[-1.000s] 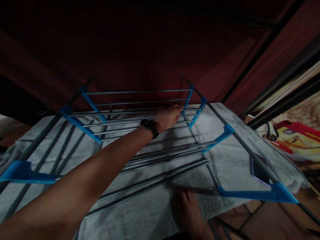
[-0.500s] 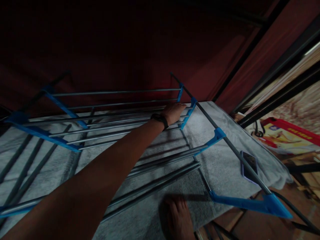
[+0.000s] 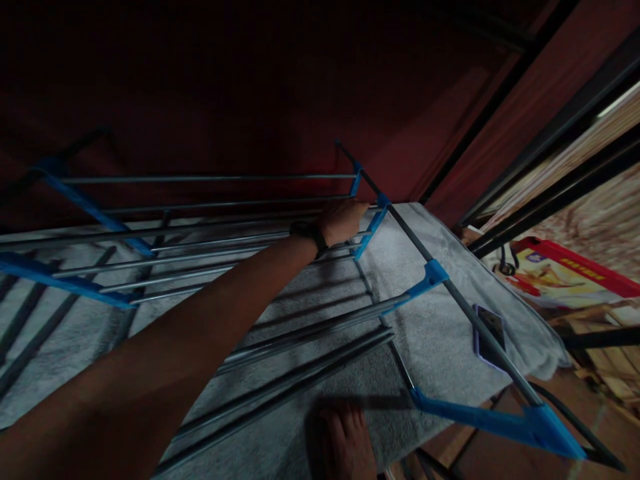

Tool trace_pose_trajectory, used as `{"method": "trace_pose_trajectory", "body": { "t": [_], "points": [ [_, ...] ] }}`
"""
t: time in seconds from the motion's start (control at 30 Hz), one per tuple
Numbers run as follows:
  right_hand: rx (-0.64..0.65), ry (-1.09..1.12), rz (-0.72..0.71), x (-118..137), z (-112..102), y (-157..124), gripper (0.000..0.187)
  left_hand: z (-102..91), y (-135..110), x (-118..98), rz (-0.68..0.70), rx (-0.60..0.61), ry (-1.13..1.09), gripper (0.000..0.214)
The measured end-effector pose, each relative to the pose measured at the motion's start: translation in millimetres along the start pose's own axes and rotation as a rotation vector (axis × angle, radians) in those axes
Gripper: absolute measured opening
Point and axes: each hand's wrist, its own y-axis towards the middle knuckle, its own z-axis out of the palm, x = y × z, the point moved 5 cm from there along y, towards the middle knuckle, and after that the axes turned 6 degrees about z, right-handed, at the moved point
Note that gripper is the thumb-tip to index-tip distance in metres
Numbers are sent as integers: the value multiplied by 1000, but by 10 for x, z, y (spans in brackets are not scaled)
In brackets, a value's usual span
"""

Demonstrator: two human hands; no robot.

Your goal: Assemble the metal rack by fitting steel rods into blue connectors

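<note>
My left hand (image 3: 344,221) reaches across a drying rack with metal rods and blue plastic brackets. It is closed over a metal rod (image 3: 215,201) beside the far right blue bracket (image 3: 370,231); most of its fingertips are hidden. A dark band (image 3: 311,235) circles that wrist. At the bottom, my right hand (image 3: 349,440) lies in shadow on the grey cloth (image 3: 295,407), fingers stretched out and holding nothing. Just beyond it, several loose-ended rods (image 3: 320,365) lie close together.
A phone (image 3: 489,333) lies on the cloth under the rack's right side bar (image 3: 467,310). Behind stands a dark red wall (image 3: 240,120). A red and yellow package (image 3: 560,270) and wooden pieces (image 3: 605,367) are off to the right. A blue corner piece (image 3: 500,423) juts past the cloth's edge.
The rack's left end has shifted left in the view, partly from camera movement. My left hand stays at the same spot on the rack, and my right hand still rests on the cloth.
</note>
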Motion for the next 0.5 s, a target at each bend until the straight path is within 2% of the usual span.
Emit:
{"method": "trace_pose_trajectory", "body": {
  "t": [0.17, 0.27, 0.4, 0.5],
  "points": [
    [-2, 3, 12, -37, 15, -2, 40, 22, 38, 17, -28, -21, -7, 38],
    [6, 48, -24, -21, -48, 62, 38, 7, 73, 1, -48, -29, -27, 38],
    [-21, 178, -33, 85, -394, 217, 27, 18, 95, -30, -50, 3, 4, 37],
    [12, 159, 17, 153, -739, 363, 23, 38, 91, -27, -55, 8, 21, 36]
  ]
}}
